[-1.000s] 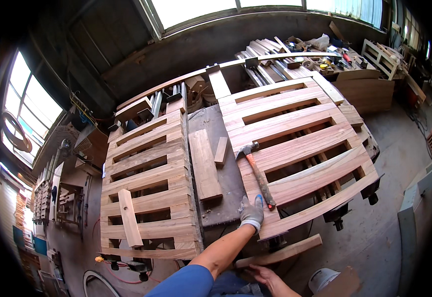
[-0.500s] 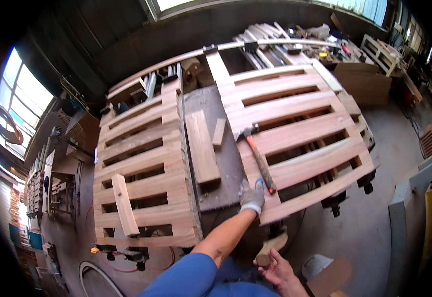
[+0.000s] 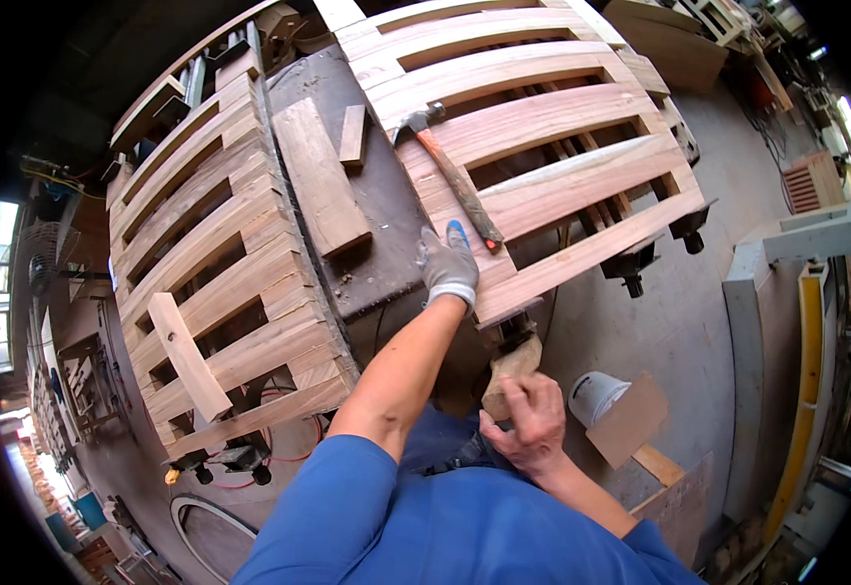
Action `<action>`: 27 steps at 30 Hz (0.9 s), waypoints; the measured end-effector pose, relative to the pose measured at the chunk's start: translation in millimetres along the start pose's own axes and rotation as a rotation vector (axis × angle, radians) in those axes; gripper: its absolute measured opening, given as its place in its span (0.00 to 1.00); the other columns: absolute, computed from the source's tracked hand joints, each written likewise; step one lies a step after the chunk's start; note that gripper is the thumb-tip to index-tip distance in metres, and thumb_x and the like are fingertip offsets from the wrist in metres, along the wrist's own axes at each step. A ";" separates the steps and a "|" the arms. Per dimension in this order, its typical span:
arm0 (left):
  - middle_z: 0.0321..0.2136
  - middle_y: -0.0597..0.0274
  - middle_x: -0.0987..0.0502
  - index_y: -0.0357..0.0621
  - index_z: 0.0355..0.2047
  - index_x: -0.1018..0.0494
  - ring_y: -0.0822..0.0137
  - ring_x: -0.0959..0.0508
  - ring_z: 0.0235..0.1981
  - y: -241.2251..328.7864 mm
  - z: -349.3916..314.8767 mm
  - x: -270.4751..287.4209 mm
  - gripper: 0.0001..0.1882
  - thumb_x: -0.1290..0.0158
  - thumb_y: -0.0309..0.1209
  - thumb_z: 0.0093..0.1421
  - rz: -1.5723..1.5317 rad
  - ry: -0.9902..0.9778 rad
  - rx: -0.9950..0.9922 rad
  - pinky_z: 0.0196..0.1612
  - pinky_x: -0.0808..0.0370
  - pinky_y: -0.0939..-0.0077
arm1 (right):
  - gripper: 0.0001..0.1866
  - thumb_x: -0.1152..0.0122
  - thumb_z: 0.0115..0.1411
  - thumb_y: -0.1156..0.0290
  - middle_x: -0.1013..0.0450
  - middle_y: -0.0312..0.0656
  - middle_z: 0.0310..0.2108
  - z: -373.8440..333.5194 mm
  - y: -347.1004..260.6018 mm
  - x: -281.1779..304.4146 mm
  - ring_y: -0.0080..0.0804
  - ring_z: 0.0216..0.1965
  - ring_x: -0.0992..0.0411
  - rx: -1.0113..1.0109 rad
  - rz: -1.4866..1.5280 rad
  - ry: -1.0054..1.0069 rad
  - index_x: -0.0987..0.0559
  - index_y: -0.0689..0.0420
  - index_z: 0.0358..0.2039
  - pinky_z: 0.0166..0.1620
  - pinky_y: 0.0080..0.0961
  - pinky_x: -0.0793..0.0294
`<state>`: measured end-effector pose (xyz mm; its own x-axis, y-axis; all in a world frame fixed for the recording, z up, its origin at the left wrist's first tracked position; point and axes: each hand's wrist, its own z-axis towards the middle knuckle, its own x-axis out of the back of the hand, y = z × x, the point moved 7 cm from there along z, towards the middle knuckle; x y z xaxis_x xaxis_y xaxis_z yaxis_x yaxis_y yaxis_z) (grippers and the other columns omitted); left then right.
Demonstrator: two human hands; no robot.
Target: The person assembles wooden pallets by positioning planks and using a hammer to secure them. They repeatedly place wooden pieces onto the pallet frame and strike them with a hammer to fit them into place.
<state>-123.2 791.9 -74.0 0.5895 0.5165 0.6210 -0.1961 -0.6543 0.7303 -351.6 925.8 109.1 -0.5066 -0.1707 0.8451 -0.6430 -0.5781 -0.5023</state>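
My left hand point(image 3: 448, 263), in a grey glove with a blue patch at one fingertip, presses on the near left corner of a slatted wooden panel point(image 3: 591, 252), thumb and fingers apart at its edge. Beside it a claw hammer point(image 3: 455, 180) with a worn orange-and-brown handle lies across the panel's left side, its head at the far end. My bare right hand point(image 3: 528, 421) is closed around a rough wooden block point(image 3: 515, 375) that sits below the panel's near edge, against a dark metal fitting point(image 3: 513, 330). The right hand partly hides the block.
Another slatted wooden stack point(image 3: 240, 292) stands to the left, a loose board point(image 3: 188, 356) on it. Between the two, a grey surface point(image 3: 391, 253) carries a thick plank point(image 3: 318, 175) and a short wood piece point(image 3: 353, 135). A white bucket point(image 3: 596, 395) and brown sheet point(image 3: 628, 419) are at right.
The view has tipped down and closer to my body, so the panels sit higher in it. My right hand has come further up around the wooden block. The left hand stays at the panel's corner.
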 end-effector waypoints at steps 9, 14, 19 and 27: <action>0.69 0.25 0.35 0.30 0.73 0.43 0.32 0.35 0.71 -3.1 0.7 -0.5 0.40 0.57 0.54 0.78 0.054 -0.047 0.048 0.74 0.38 0.49 | 0.07 0.31 0.55 0.75 0.23 0.45 0.34 13.9 -4.4 -34.5 0.44 0.36 0.22 0.312 0.021 0.117 0.18 0.61 0.35 0.41 0.40 0.22; 0.69 0.27 0.36 0.30 0.73 0.42 0.33 0.35 0.71 -5.9 3.2 -2.2 0.40 0.56 0.55 0.77 0.037 -0.086 0.021 0.74 0.38 0.49 | 0.03 0.33 0.55 0.78 0.23 0.49 0.30 26.1 52.8 5.3 0.48 0.31 0.22 0.239 0.055 0.208 0.20 0.61 0.29 0.37 0.41 0.19; 0.66 0.31 0.29 0.35 0.70 0.37 0.34 0.30 0.67 -10.6 14.8 5.8 0.38 0.48 0.54 0.75 -0.034 -0.201 -0.067 0.70 0.33 0.49 | 0.06 0.39 0.66 0.73 0.22 0.48 0.30 28.0 147.2 19.0 0.51 0.34 0.21 -0.044 0.108 0.218 0.20 0.60 0.32 0.39 0.41 0.19; 0.60 0.35 0.21 0.34 0.65 0.26 0.44 0.21 0.62 -41.8 -5.1 42.7 0.31 0.41 0.47 0.71 -0.042 -0.158 -0.108 0.66 0.27 0.58 | 0.20 0.45 0.75 0.56 0.20 0.57 0.33 15.9 300.8 -42.3 0.58 0.36 0.21 -0.413 0.258 0.107 0.18 0.63 0.40 0.41 0.44 0.22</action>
<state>-93.8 844.2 -76.5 0.7127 0.4435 0.5435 -0.2468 -0.5666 0.7861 -514.5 746.4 -74.7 -0.7210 -0.1714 0.6714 -0.6521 -0.1598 -0.7411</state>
